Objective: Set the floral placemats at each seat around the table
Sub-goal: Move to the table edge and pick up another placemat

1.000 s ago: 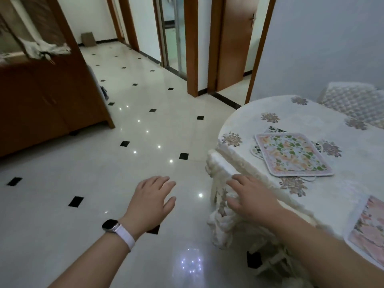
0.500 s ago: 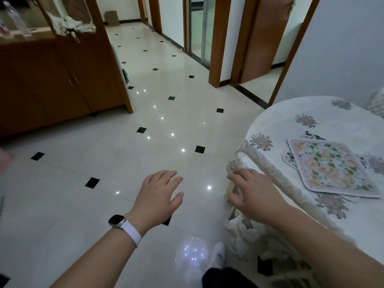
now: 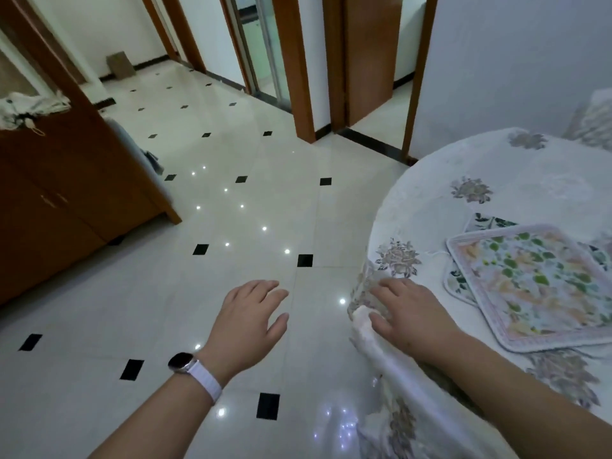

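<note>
A square floral placemat (image 3: 533, 286) with a pink border lies on the round table (image 3: 516, 180) at the right, on top of another mat with dark green leaves (image 3: 486, 221). My right hand (image 3: 409, 311) rests flat on the table's edge, fingers on a bunched fold of the white tablecloth (image 3: 367, 329), left of the mats and not touching them. My left hand (image 3: 248, 321), with a white watch strap on the wrist, hovers over the floor, fingers spread, holding nothing.
A brown wooden cabinet (image 3: 59, 200) stands at the left with white cloth on top. Glossy tiled floor (image 3: 231, 226) with black diamonds stretches ahead to wooden door frames (image 3: 298, 67). A padded chair back (image 3: 596, 117) shows behind the table.
The view has swung and moved along the table's edge, so the mats now sit closer at the right. My right hand has slid along the cloth edge; my left hand stays open.
</note>
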`<action>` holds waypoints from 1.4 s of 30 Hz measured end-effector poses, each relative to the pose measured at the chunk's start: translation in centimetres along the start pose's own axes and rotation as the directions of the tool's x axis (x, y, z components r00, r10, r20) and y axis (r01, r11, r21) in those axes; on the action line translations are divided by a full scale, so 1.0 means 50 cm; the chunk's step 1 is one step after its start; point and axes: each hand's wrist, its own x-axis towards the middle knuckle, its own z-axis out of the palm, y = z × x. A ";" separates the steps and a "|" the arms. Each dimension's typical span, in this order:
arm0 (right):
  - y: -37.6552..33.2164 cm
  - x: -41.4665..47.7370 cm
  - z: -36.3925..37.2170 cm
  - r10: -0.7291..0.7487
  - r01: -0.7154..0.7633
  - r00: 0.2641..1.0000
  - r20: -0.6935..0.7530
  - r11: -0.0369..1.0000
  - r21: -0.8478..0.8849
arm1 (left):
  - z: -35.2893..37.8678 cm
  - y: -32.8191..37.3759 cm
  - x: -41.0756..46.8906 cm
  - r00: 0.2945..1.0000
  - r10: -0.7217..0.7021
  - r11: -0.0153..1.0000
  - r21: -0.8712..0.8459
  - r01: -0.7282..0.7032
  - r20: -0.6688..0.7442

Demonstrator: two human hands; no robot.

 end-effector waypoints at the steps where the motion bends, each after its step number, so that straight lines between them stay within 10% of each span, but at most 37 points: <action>1: 0.019 0.012 -0.009 0.024 -0.024 1.000 -0.002 1.000 -0.003 | -0.002 0.006 0.040 0.999 0.032 0.999 0.006 -0.032 -0.014; 20: 0.273 -0.013 -0.016 0.579 -0.571 0.815 -0.019 0.809 0.140 | 0.148 0.241 0.517 0.757 0.648 0.754 -0.202 -0.625 0.077; 29: 0.287 0.002 0.058 0.889 -0.883 0.443 0.118 0.410 0.227 | 0.309 0.308 0.743 0.519 0.830 0.556 -0.396 -0.731 0.206; 42: 0.248 0.021 0.087 0.934 -0.749 -0.173 0.312 -0.330 0.574 | 0.393 0.382 0.866 0.489 0.718 0.680 -0.650 -0.339 0.495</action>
